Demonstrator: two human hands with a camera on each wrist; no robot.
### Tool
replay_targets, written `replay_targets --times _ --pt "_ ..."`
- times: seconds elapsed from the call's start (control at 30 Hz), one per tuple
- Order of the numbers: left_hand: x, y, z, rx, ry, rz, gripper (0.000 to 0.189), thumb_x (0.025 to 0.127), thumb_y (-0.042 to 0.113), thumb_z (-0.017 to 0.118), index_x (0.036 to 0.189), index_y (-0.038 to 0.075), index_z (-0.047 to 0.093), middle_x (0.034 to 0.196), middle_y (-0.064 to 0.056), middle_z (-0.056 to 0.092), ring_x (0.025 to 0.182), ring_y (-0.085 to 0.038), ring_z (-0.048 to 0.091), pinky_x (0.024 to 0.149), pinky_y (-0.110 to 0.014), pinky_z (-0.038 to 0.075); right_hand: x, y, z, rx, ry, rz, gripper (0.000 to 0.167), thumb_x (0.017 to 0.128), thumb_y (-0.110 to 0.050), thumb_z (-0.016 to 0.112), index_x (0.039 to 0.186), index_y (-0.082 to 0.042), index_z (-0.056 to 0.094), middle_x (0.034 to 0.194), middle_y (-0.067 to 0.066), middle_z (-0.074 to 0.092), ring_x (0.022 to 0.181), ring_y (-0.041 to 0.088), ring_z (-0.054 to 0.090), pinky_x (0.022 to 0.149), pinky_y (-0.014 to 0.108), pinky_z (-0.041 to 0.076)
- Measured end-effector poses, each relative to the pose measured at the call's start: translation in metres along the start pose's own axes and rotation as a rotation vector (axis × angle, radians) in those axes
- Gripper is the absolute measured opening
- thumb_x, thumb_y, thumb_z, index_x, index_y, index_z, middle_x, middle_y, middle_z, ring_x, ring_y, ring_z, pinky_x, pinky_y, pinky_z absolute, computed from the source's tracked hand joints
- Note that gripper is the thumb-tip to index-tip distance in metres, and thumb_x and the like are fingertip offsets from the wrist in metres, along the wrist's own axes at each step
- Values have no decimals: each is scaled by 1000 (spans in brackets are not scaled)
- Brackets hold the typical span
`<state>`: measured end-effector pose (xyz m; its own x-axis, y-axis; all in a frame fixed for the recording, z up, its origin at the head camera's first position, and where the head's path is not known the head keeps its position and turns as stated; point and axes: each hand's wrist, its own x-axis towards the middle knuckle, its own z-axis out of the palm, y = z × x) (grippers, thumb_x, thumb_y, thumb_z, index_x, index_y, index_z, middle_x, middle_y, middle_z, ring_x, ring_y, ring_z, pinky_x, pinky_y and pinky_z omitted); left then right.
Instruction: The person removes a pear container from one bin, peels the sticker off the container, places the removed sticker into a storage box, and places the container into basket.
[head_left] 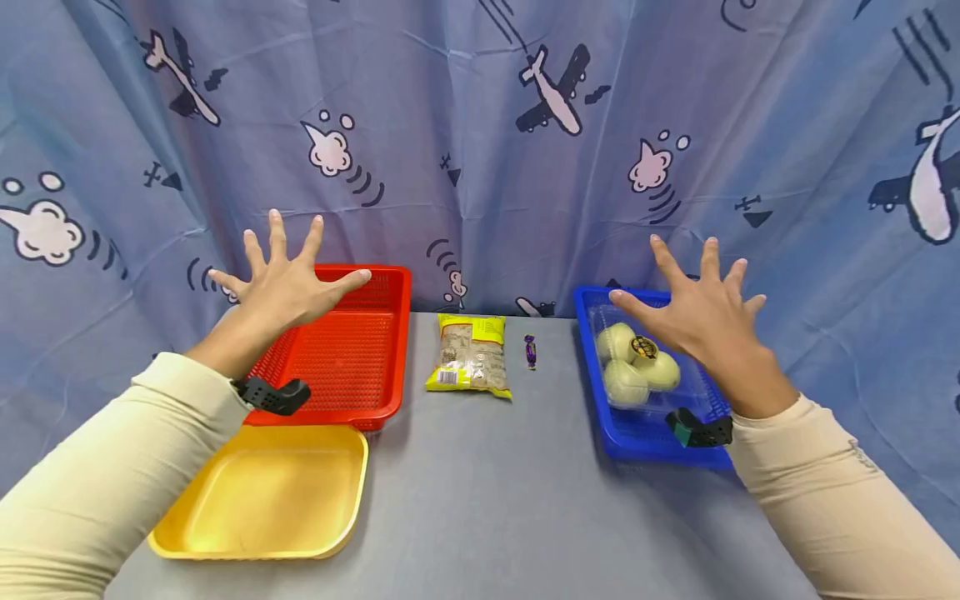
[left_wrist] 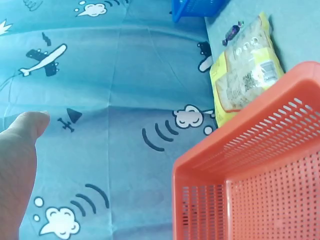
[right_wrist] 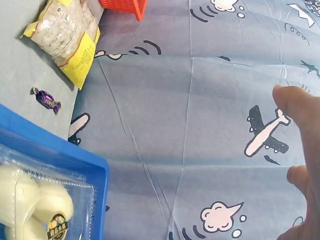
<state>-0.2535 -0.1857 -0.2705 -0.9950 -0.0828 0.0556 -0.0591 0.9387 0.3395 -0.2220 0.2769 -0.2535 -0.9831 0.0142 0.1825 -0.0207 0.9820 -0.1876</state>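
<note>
My left hand [head_left: 279, 287] is raised with spread fingers over the red basket [head_left: 393, 350], holding nothing. Likewise spread and bare, my right hand [head_left: 701, 312] hovers above the blue basket [head_left: 611, 437]. Inside that blue basket lies a clear plastic box [head_left: 693, 396] with pale round fruits [head_left: 626, 383] and a black-and-gold label. Between the two baskets, a yellow-edged clear bag [head_left: 471, 354] of brownish dry food lies on the table. Just right of it is a small purple wrapped candy [head_left: 531, 352]. The left wrist view shows the left thumb [left_wrist: 25, 132] beside the red basket.
A shallow yellow tray [head_left: 348, 508] stands in front of the red basket, partly under the left sleeve. Behind the grey table [head_left: 487, 500] hangs a blue curtain [head_left: 465, 150] printed with planes and clouds. Both wrists carry black camera mounts.
</note>
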Motion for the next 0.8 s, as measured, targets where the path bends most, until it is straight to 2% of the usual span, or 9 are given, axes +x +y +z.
replay_targets --times 0.27,0.47,0.8 --pt "-5 10 2 16 13 4 107 72 90 34 153 35 -9 151 -12 -34 132 -47 -30 78 -81 -18 -2 12 -6 -6 10 -3 96 81 -81 40 155 -35 0 150 35 -17 125 67 -16 80 86 -1" --pt "-8 18 6 -8 21 20 108 70 91 32 153 36 -8 152 -12 -33 132 -47 -30 79 -81 -19 -3 20 -9 -22 6 -1 94 82 -81 38 154 -36 -1 150 34 -18 125 67 -16 83 85 0" --pt "-14 35 19 -7 18 38 108 69 93 30 153 37 -8 154 -11 -30 133 -46 -29 81 -80 -19 -6 31 -8 -25 9 10 94 81 -81 39 154 -37 -2 150 34 -17 125 66 -16 87 83 -1"
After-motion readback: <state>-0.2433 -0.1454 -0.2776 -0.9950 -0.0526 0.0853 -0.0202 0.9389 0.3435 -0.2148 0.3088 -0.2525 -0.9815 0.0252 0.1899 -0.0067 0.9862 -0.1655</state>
